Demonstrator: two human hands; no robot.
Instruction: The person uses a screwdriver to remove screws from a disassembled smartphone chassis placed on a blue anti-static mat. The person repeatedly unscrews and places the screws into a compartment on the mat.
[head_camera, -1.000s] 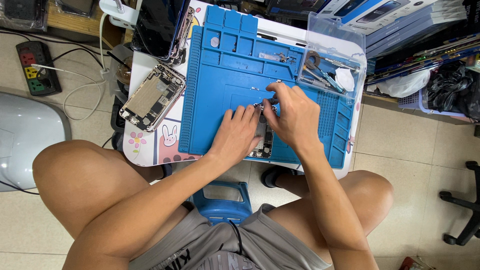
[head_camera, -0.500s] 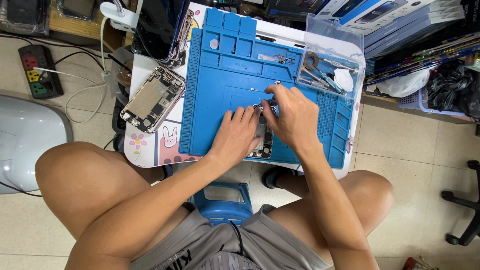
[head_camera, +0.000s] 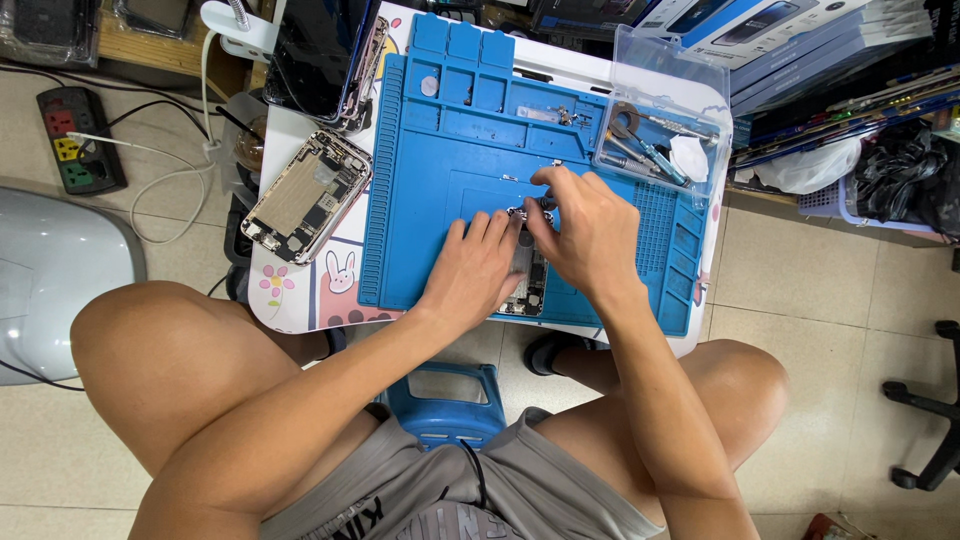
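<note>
An opened phone (head_camera: 528, 285) lies on the blue repair mat (head_camera: 440, 170), mostly hidden under both hands. My left hand (head_camera: 473, 268) rests flat on the phone's left side, fingers together, pressing it down. My right hand (head_camera: 582, 232) is curled over the phone's upper end, fingertips pinched around a small thin tool or part near the top edge; what it is stays too small to tell.
A second opened phone body (head_camera: 305, 196) lies left of the mat on the small white table (head_camera: 300, 300). A dark screen panel (head_camera: 318, 55) sits at the back left. A clear tray (head_camera: 665, 140) of tools stands at the mat's right. A power strip (head_camera: 80, 150) lies on the floor, left.
Both hands stay on the phone. The right hand's fingers have shifted slightly at the phone's top end.
</note>
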